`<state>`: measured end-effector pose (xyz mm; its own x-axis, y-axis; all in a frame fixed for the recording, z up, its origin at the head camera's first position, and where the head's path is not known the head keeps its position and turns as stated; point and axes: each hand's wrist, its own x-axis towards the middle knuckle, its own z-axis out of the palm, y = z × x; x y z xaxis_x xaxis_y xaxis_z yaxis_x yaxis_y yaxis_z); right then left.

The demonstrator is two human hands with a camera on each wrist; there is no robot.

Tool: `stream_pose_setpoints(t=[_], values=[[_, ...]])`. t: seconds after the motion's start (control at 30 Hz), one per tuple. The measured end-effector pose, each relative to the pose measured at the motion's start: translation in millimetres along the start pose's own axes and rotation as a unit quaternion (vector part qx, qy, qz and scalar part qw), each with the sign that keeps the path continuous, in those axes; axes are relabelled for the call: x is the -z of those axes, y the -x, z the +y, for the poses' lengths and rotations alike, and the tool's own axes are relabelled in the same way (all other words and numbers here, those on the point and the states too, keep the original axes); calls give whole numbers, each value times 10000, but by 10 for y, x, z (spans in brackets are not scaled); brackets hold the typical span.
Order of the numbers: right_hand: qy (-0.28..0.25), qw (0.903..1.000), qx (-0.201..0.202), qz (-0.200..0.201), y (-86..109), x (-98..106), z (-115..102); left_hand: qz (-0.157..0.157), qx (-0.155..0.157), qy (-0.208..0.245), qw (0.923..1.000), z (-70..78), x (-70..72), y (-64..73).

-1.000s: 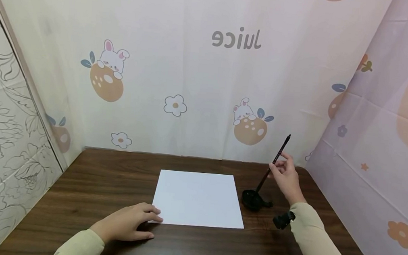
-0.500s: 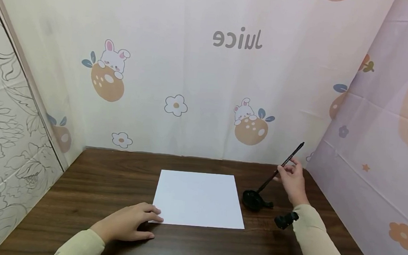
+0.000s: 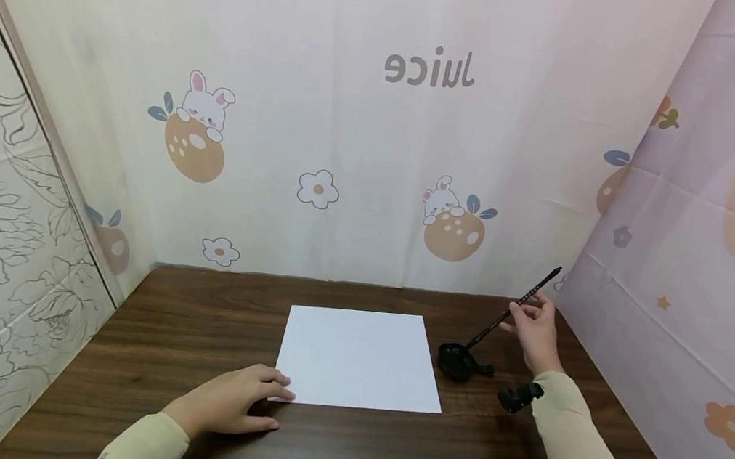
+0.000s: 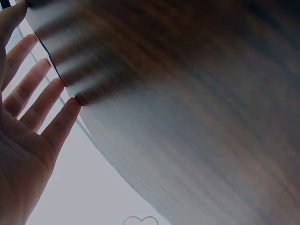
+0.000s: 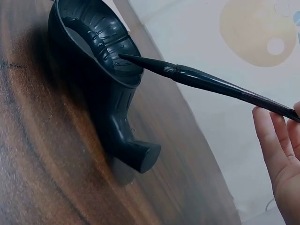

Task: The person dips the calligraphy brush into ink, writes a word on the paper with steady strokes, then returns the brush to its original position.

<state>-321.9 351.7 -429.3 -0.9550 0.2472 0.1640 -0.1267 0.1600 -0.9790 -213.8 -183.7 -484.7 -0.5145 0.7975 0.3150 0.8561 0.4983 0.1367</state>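
Note:
My right hand (image 3: 534, 333) pinches a dark writing brush (image 3: 508, 312) by its upper shaft, which leans up to the right. In the right wrist view the black bristle tip (image 5: 140, 61) reaches over the rim of a black ink dish (image 5: 123, 117), against its ribbed inner wall. This dish has a stubby curved handle and stands right of a white sheet of paper (image 3: 359, 360). My left hand (image 3: 231, 400) lies with fingers spread, its fingertips on the paper's near left corner. In the left wrist view the fingers (image 4: 61, 124) are straight, touching the surface at the tips.
The dark wooden table (image 3: 202, 317) carries everything. A pale printed curtain (image 3: 351, 111) hangs along its back edge, with another patterned cloth (image 3: 697, 287) at the right and a floral panel (image 3: 5, 249) at the left.
My right hand has moved right and slightly down, tilting the brush further over to the right while its tip stays at the ink dish. The left hand and paper have not moved.

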Motion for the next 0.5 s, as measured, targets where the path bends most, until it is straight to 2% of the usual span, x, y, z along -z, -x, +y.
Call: stream_pose_setpoints(t=[0.23, 0.5], values=[[-153, 9999, -65, 44, -37, 54, 116, 64, -47, -11, 10000, 2, -7, 3], [-331, 9992, -117, 199, -113, 115, 295, -4, 17, 21, 10000, 3, 4, -1]])
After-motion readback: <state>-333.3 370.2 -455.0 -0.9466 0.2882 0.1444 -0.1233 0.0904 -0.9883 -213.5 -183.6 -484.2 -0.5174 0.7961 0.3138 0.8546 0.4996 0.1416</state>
